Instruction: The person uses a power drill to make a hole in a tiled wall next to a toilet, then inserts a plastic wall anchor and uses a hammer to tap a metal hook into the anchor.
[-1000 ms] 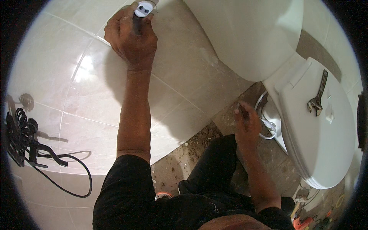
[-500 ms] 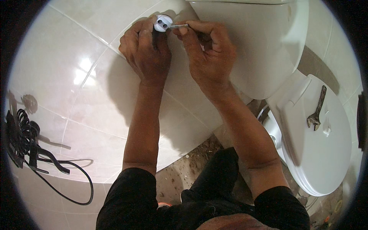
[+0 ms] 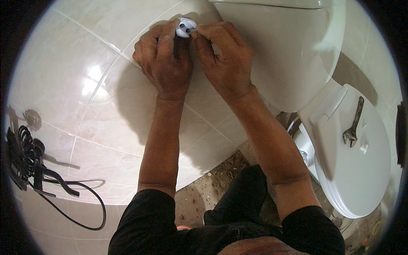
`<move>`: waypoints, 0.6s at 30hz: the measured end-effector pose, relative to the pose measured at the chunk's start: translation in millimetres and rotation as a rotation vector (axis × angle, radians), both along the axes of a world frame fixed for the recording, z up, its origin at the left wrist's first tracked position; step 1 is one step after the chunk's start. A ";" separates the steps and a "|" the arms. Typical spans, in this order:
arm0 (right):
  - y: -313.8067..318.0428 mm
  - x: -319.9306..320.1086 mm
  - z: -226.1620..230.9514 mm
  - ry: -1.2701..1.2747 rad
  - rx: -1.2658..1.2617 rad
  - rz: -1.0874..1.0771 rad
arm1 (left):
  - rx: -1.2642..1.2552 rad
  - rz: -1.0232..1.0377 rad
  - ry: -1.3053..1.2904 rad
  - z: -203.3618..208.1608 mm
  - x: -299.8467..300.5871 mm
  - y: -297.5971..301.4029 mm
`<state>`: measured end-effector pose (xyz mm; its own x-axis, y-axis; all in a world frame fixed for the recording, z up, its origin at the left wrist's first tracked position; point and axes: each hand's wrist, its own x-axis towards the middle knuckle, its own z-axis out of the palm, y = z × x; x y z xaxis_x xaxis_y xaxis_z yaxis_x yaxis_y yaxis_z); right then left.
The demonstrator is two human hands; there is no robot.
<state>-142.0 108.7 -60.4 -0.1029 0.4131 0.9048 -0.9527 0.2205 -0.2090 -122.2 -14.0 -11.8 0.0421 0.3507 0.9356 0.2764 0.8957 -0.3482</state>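
My left hand (image 3: 165, 59) is closed around a small white round plastic fitting (image 3: 183, 22) with two dark holes in its face. It holds the fitting up by the tiled wall. My right hand (image 3: 225, 55) pinches a thin, pale, screw-like piece (image 3: 193, 30) between thumb and forefinger. The tip of that piece lies at the lower right hole of the fitting; the rest is mostly covered by my fingers, and how deep it sits I cannot tell.
A white toilet tank (image 3: 280, 55) stands to the right of my hands. On the closed toilet lid (image 3: 361, 178) lies an adjustable wrench (image 3: 353, 123). At the far left hangs a coiled black hose (image 3: 27, 153) with a black cable loop (image 3: 102, 208). Dirt covers the floor (image 3: 221, 174) near my leg.
My right hand has moved left and closer to the fitting, bringing the thin piece to its hole. The fitting has shifted slightly right and turned a little in my left hand.
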 end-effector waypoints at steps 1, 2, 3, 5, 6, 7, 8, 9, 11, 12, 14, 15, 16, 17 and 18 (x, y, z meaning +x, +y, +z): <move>-1.0 1.5 0.0 -0.005 0.002 0.012 | -0.008 0.001 0.005 0.4 1.5 -0.5; -1.9 3.9 -0.3 -0.010 0.005 0.024 | -0.017 0.002 0.009 0.5 2.3 -1.2; -2.2 5.4 0.1 -0.014 0.007 0.034 | -0.004 -0.004 -0.001 0.1 2.0 -2.0; -4.1 3.2 0.6 -0.018 -0.012 0.043 | 0.019 -0.017 -0.021 -0.7 -0.2 -4.1; -5.1 2.1 -0.3 -0.021 -0.021 0.047 | 0.000 -0.027 0.001 -0.3 -1.8 -4.5; -5.3 1.7 -1.9 -0.034 -0.016 0.056 | -0.019 -0.037 0.024 0.4 -3.6 -5.0; -4.9 1.2 -4.0 -0.046 -0.011 0.065 | -0.039 -0.046 0.046 0.8 -4.1 -5.3; -4.1 1.0 -4.9 -0.059 -0.006 0.073 | -0.044 -0.052 0.043 0.9 -3.9 -4.9; -3.6 1.2 -6.0 -0.014 -0.009 0.052 | -0.053 -0.063 0.038 0.8 -3.0 -3.7; -3.7 1.8 -5.7 0.010 -0.011 0.042 | -0.050 -0.060 0.045 0.5 -2.7 -4.3; -6.4 -0.2 -5.9 0.017 -0.038 0.053 | -0.044 -0.056 0.059 -0.9 -2.6 -5.6; -7.2 -0.5 -5.7 0.019 -0.050 0.059 | -0.041 -0.062 0.044 -1.1 -2.0 -5.5; -6.0 -0.6 -6.2 0.013 -0.026 0.032 | -0.039 -0.070 0.028 -0.7 -0.9 -4.9; -3.2 -0.8 -6.8 0.007 -0.002 0.004 | -0.036 -0.078 0.013 -0.4 -0.6 -4.2; -2.2 0.4 -6.6 -0.001 0.021 -0.017 | -0.041 -0.071 0.018 -0.2 0.4 -5.1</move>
<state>-141.6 106.4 -67.1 -0.0972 0.3954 0.9134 -0.9485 0.2412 -0.2053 -121.9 -19.1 -12.0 0.0847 0.3840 0.9195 0.3319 0.8592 -0.3894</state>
